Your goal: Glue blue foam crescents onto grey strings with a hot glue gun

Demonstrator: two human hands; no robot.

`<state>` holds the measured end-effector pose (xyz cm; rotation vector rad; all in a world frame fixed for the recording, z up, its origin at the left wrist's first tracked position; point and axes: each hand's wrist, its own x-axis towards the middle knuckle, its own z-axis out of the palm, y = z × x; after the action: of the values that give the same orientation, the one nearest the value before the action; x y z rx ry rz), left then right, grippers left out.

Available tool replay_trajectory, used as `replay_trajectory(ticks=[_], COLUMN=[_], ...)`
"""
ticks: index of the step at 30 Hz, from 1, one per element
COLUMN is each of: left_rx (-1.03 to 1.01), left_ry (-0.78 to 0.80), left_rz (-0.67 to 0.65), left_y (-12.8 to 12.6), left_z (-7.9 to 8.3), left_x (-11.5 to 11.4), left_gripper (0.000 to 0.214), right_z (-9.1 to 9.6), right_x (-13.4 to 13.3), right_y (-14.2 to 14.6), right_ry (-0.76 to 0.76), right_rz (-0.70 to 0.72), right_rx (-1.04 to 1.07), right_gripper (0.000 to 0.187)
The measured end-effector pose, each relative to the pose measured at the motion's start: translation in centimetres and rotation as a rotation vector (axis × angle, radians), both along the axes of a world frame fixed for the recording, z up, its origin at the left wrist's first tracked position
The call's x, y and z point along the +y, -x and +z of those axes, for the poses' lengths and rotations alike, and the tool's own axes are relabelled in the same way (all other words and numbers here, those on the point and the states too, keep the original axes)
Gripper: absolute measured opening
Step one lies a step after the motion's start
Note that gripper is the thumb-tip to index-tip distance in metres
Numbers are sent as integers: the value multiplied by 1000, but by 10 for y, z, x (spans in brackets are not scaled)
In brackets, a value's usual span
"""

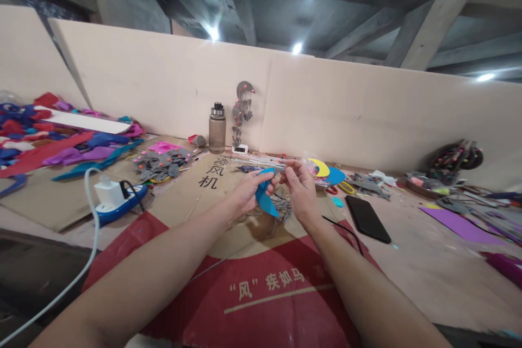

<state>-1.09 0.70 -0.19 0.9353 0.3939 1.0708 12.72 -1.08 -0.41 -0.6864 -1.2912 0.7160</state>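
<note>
Left hand (248, 193) and right hand (300, 189) meet at the centre of the frame, above red printed cardboard (261, 293) that covers the tabletop. Between them hangs a blue piece (266, 200), a curved, pointed cut-out that looks like felt or foam sheet. The left hand is closed on its side edge, thumb on top. The right hand's fingers are pinched together at its upper end. Whether they also hold something thin I cannot tell, though a black cord (345, 231) trails off from under that wrist.

The piece seems very light and limp. It should bend rather than break, and it is unlikely to slip, so a gentle pinch will do. Holding it by the broad middle or near a corner would keep the tip from flopping, and two holds spaced apart would keep it flat.

A black phone (368, 219) lies just right of the hands. At the left, a white plug on a blue block (118, 198) has a white cable (87, 261) running down. Beyond the hands are yellow and blue discs (322, 168), with grey cut-outs (161, 163) to the left. Farther back a bottle (217, 128) stands against the board wall (163, 81). Coloured scraps (41, 141) pile up at the upper left.
</note>
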Motion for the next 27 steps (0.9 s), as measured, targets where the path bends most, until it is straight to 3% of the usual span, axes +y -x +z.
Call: replay_trajectory(ticks=[9,15,20,25,27], left_rx=[109,114,50,6,28], left_ry=[-222,-237,-160,-108,-119], left_rz=[187,227,179,161,172], left_y=[-2,-3,-4,-2,-2], left_z=[-3,-1,0,1,0], left_x=[-5,-7,-7,-5,-5], left_gripper=[29,26,25,26,27], right_z=[4,4,5,1,-1], right_x=[0,-2,-6,-1,1], right_y=[1,4,9,3,1], right_ry=[32,33,64,32,46], right_rz=[-120,-7,158,9,-51], right_rx=[-80,-60,-82,-2,-23], right_gripper=[20,28,40,25,34])
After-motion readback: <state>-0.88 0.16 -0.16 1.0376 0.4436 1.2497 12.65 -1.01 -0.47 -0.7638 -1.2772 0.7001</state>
